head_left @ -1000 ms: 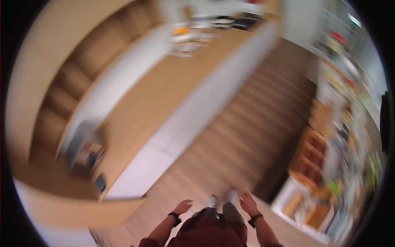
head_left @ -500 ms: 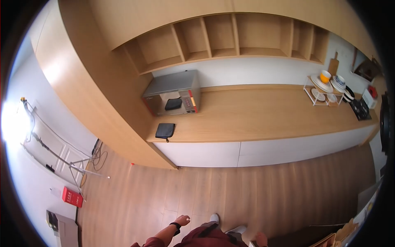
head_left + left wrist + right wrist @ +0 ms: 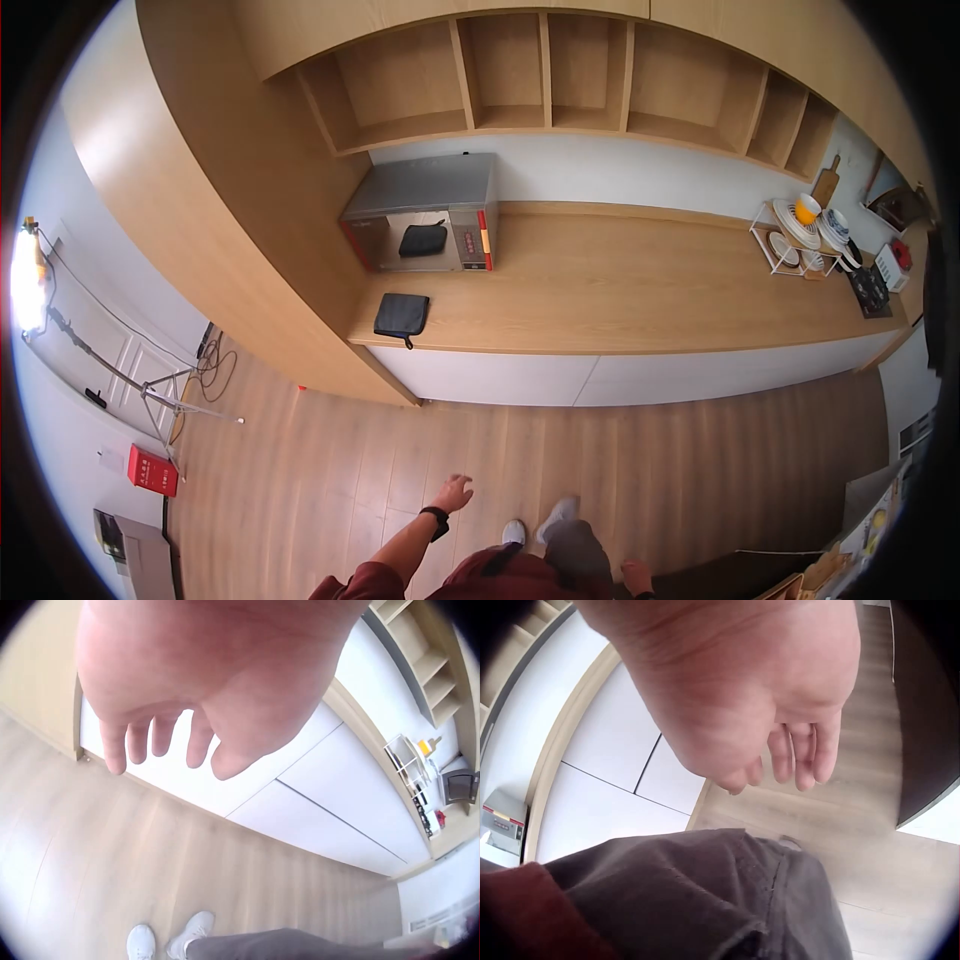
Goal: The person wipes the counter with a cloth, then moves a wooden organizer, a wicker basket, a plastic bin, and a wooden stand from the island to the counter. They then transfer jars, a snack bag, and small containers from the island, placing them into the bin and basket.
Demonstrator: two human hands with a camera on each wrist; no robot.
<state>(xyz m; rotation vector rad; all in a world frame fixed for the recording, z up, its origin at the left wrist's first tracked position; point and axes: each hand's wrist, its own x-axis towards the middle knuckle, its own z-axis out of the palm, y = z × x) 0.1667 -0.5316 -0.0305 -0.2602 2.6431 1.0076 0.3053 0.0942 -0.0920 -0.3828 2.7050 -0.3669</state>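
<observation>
R hand point(image 3: 742, 697) empty, palm showing, fingers hanging loosely bent, over wood floor point(image 3: 870, 862). Dk grey trouser leg point(image 3: 697, 892) below, w/ dk red cloth point(image 3: 536, 915) at lower L. White cabinet fronts point(image 3: 604, 802) behind, under counter point(image 3: 574, 709) edge; microwave point(image 3: 506, 821), partly cut off, far L.

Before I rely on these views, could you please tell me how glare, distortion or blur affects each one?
Head view: the lamp glares at the left edge, the wall shelf bows into an arc, corners black; left wrist view: the floor washes out at lower left; right wrist view: the right hand looks slightly soft.
</observation>
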